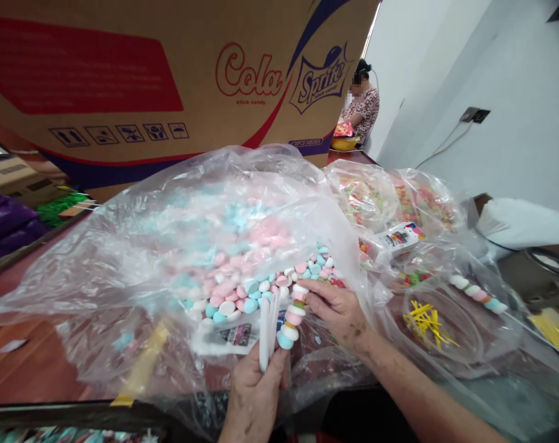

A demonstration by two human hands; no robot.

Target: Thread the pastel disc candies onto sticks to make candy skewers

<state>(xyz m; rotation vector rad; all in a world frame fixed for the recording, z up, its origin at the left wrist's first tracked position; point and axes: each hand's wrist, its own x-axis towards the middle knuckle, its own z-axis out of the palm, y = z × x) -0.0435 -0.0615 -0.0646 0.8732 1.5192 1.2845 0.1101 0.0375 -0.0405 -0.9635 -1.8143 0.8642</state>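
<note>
My left hand (256,384) is closed around a bundle of white sticks (265,338) and the lower end of a candy skewer (292,319). Pink, white, blue and orange pieces are stacked along that skewer, which leans slightly to the right. At its top, my right hand (337,311) pinches an upper candy between thumb and fingers. Just behind both hands, a large clear plastic bag (136,227) lies open, with pastel candies (233,292) spilling toward its mouth. A printed white wrapper (233,335) lies beside the left hand.
A big cardboard box (145,67) stands behind the bag. To the right are bags of colourful gummies (367,197), a clear round container (473,335) with yellow strips (427,323), and another candy skewer (478,294). A person (365,107) sits in the background.
</note>
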